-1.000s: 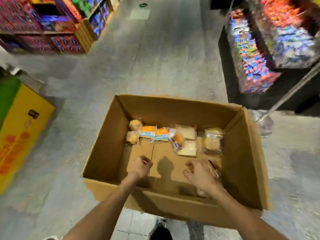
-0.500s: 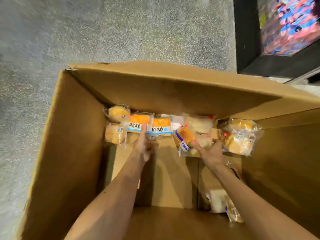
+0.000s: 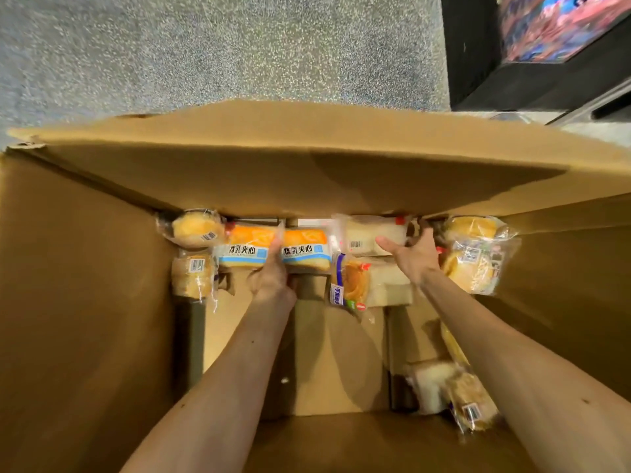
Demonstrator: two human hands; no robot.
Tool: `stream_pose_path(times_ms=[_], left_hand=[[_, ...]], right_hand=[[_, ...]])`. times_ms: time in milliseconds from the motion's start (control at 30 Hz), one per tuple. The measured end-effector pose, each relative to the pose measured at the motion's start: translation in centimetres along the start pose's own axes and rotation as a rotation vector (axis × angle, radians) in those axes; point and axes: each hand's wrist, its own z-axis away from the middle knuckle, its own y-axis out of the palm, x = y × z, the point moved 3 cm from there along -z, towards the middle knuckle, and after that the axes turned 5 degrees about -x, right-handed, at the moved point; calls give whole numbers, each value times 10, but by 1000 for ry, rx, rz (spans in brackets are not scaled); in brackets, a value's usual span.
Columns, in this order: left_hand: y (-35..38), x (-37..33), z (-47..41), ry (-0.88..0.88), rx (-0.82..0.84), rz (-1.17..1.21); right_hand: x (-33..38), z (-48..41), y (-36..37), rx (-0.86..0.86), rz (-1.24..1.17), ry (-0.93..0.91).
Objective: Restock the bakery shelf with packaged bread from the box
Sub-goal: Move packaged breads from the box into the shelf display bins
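A large open cardboard box (image 3: 85,302) fills the view, with packaged breads along its far wall. My left hand (image 3: 273,278) rests its fingertips on the seam between two orange bread packs (image 3: 244,249) (image 3: 307,250); whether it grips one is unclear. My right hand (image 3: 413,254) is spread on the right end of a white sliced-bread pack (image 3: 365,233), thumb on its front. Two bun packs (image 3: 196,228) (image 3: 193,276) lie at the far left. A blue-striped pastry pack (image 3: 350,285) sits between my hands and a bag of round breads (image 3: 474,261) at the right.
The far flap (image 3: 307,158) leans inward over the back row. Two more packs (image 3: 433,384) (image 3: 473,401) lie near the right wall under my forearm. Beyond the box are speckled grey floor (image 3: 205,46) and a black display stand (image 3: 478,63) of colourful goods.
My head has dropped closer into the box. Both hands reached forward: the left onto the orange packs, the right from the blue-striped pack up to the white sliced-bread pack.
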Motion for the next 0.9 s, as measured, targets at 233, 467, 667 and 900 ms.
stream_pose_path(times_ms=[233, 467, 667, 900], left_hand=[[-24, 8, 0, 23, 62, -59], [-58, 6, 2, 13, 153, -277], [-82, -2, 2, 55, 235, -513], [-99, -10, 11, 141, 319, -683]], right_hand=[[-9, 31, -17, 70, 427, -599], [-73, 60, -33, 309, 1085, -743], [-39, 45, -23, 338, 792, -610], [-30, 33, -4, 306, 1199, -463]])
